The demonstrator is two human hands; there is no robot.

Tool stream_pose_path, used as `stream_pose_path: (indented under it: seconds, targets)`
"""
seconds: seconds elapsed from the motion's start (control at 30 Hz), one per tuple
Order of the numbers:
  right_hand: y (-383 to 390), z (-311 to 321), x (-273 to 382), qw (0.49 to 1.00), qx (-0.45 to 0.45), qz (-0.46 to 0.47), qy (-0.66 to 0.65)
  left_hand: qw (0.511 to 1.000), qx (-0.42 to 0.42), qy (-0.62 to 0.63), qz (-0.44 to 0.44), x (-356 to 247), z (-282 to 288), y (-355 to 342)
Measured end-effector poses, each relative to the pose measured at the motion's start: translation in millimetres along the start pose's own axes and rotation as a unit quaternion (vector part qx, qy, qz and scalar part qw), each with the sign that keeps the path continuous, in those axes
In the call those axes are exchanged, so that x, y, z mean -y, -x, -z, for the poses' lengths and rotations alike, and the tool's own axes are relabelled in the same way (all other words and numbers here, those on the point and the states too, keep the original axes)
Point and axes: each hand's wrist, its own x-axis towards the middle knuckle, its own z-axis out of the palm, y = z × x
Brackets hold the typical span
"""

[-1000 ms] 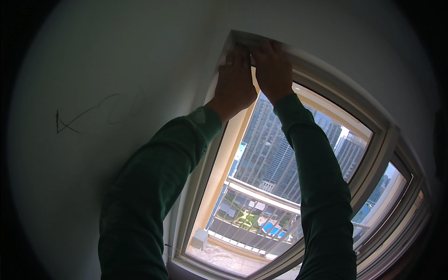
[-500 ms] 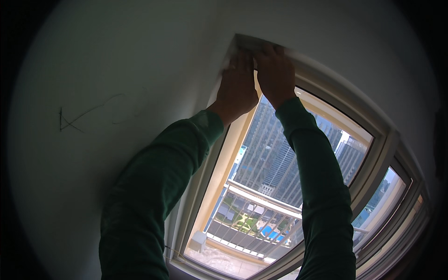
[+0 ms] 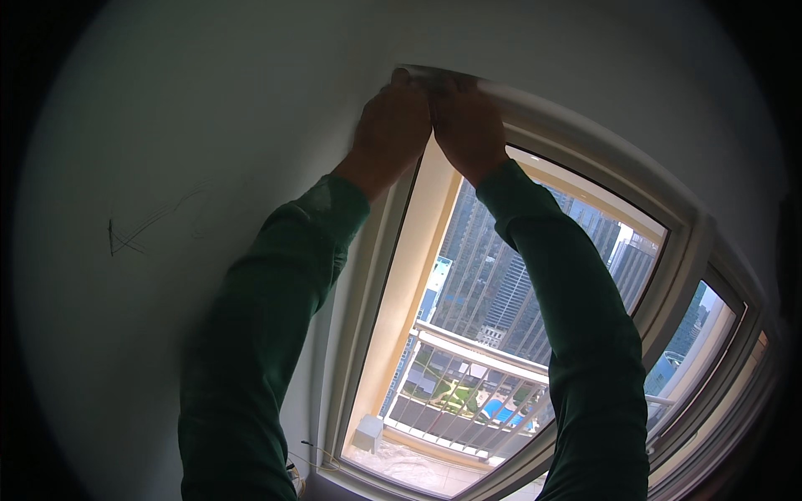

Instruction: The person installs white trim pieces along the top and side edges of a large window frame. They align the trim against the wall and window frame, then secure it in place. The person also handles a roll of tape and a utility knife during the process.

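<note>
White wall [image 3: 209,125] and window frame [image 3: 380,275] dominate. Left hand [image 3: 391,125] and right hand [image 3: 464,125] press a pale cloth [image 3: 455,79] onto the frame's top corner, grip closed on it. Wiping appears underway; next move needs steady pressure along the upper rail.

The light comes in through the window [image 3: 501,334], where the sky and the tall buildings outside look bright and a bit washed out. The room side is dim. The wall [image 3: 167,125] is grey and gets darker toward the rim, and the corners of the picture are black. The left hand [image 3: 388,134] and the right hand [image 3: 468,125] look dark against the light, and both are a little blurry, most of all at the fingertips near the top of the window frame [image 3: 585,146]. The green sleeves [image 3: 251,334] are in shadow. The straight frame bends like a curve because of the round lens.
</note>
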Motion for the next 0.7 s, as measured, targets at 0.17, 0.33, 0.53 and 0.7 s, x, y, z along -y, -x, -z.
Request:
stream_pose_path:
  seconds: [0.17, 0.33, 0.53, 0.7]
  targets:
    - [2.7, 2.6, -1.4, 0.994, 0.067, 0.012, 0.087, 0.993, 0.090, -0.081, 0.010, -2.3, 36.5, -17.9]
    - [0.7, 5.5, -0.3, 0.995, 0.075, 0.014, 0.069, 0.997, 0.067, -0.001, 0.045, -3.6, -2.2, 26.8]
    - [-1.9, 15.9, -2.9, 0.988, 0.126, 0.027, 0.087, 0.986, -0.087, 0.136, 0.043, 1.9, -40.3, 32.0]
    - [4.3, 7.8, -6.8, 0.987, 0.087, 0.057, 0.120, 0.992, -0.064, 0.094, 0.051, 3.8, -49.8, 29.6]
